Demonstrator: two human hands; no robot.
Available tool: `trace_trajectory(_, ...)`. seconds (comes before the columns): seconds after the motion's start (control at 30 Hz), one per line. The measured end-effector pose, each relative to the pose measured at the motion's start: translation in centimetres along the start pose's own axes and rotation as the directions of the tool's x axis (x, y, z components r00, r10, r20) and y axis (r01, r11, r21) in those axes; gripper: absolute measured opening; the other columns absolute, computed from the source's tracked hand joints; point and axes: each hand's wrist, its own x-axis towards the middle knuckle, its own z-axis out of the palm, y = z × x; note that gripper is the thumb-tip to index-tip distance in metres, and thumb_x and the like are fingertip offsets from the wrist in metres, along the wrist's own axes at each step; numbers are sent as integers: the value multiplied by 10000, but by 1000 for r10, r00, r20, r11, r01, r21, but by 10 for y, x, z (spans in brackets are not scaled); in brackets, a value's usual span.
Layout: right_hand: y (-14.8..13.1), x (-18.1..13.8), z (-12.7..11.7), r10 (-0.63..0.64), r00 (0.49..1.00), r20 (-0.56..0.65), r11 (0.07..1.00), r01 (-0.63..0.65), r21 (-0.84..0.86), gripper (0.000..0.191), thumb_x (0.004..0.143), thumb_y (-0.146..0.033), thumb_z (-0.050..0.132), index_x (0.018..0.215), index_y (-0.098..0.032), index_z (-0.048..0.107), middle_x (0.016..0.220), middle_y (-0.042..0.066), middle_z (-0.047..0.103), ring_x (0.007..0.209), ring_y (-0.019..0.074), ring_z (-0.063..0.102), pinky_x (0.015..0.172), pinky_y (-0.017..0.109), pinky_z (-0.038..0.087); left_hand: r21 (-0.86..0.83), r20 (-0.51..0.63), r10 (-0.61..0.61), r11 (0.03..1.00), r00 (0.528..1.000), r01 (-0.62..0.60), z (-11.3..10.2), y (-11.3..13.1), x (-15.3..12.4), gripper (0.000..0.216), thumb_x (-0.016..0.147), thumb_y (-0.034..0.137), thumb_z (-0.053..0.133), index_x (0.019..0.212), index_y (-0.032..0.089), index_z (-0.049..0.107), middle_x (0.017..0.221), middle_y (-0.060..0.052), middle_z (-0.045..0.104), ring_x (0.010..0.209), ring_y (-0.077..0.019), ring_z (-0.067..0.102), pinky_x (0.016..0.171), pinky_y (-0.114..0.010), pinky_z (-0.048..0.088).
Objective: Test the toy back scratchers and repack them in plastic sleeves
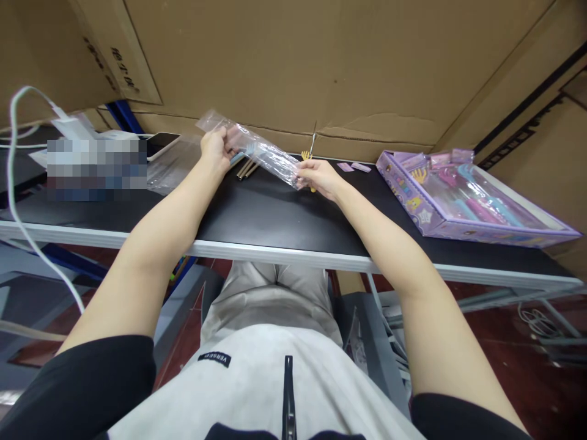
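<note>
A long clear plastic bag (270, 157) is stretched at a slant above the black table. Near its upper left end, my left hand (214, 148) is closed on it. My right hand (321, 177) pinches the lower right end. Right behind my right fingers is a yellow claw-shaped head (306, 155), like a back scratcher's, and a bit of yellow shows below them; I cannot tell whether the hand touches it. Several gold-coloured metal rods (247, 169) lie under the bag, and a light blue claw shape (250, 148) shows by it.
On the right stands a purple display box (435, 223) with pink, blue and yellow claw-headed pieces in clear wrapping. Small pink cards (353, 167) lie at the back. More clear bags (169, 165), a phone (161, 144) and a white cable (13, 159) are left. Cardboard walls (284, 67) close off the back.
</note>
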Motion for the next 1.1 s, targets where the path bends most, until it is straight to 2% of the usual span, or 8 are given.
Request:
trace_trajectory(0.23,1,2,-2,14,1000,-1,1000,-14,-12,153,901,-171,899,875,-149,750,666,-17,709,501,75,586,498,188,518,185,169,24,981,985,-56,-10,-19,28,482,795,682,769,1007,285,593,1433,-24,751,1601,-313,491,1211,-533,432)
trace_trajectory(0.33,3,4,-6,13,1000,-24,998,-14,-53,153,883,-211,927,909,-162,785,643,-27,686,515,86,590,521,207,541,285,73,3,958,997,-24,-11,-9,23,514,850,739,647,1099,293,585,1486,-31,694,1616,-337,428,1199,-571,413)
trace_trajectory(0.4,4,5,-8,7,998,-55,996,-12,-90,163,875,-238,939,901,-171,792,630,-28,668,530,98,596,561,234,578,409,-68,122,909,990,-84,-11,3,9,547,939,698,609,1291,288,529,1614,-42,572,1664,-349,273,1233,-617,313)
trace_trajectory(0.47,5,5,-9,-2,997,-83,992,-9,-129,178,864,-255,952,881,-175,794,626,-22,660,547,113,611,606,265,611,550,-89,403,782,911,-293,-8,14,-11,722,944,611,722,1505,307,384,1746,-34,410,1705,-335,86,1305,-629,124)
trace_trajectory(0.57,5,5,-8,-21,995,-98,985,3,-174,194,842,-247,966,841,-172,787,608,-16,653,542,119,614,602,266,607,605,276,566,525,777,-598,3,21,-39,1083,788,681,882,1637,309,321,1845,-70,267,1707,-344,138,1366,-563,57)
trace_trajectory(0.67,4,3,-5,-42,996,-73,979,27,-201,175,853,-229,945,828,-168,783,577,-20,653,499,102,587,515,218,537,507,692,375,355,617,-785,21,9,-60,1241,532,766,980,1570,255,529,1759,-184,429,1693,-507,179,1371,-630,44)
trace_trajectory(0.83,-1,-3,2,-66,997,-29,977,59,-207,198,841,-179,926,765,-162,743,548,-31,651,481,90,578,490,190,506,410,892,145,139,428,-902,46,-24,-77,767,754,471,916,1438,242,655,1521,-186,666,1579,-490,439,1345,-707,59)
trace_trajectory(1.1,5,1,3,-112,994,-14,941,102,-322,372,812,-361,990,705,-169,690,602,21,683,529,101,597,524,201,506,461,883,102,-15,457,-887,45,-37,-67,238,892,247,603,1070,194,751,1079,-178,775,1171,-414,716,1104,-585,460)
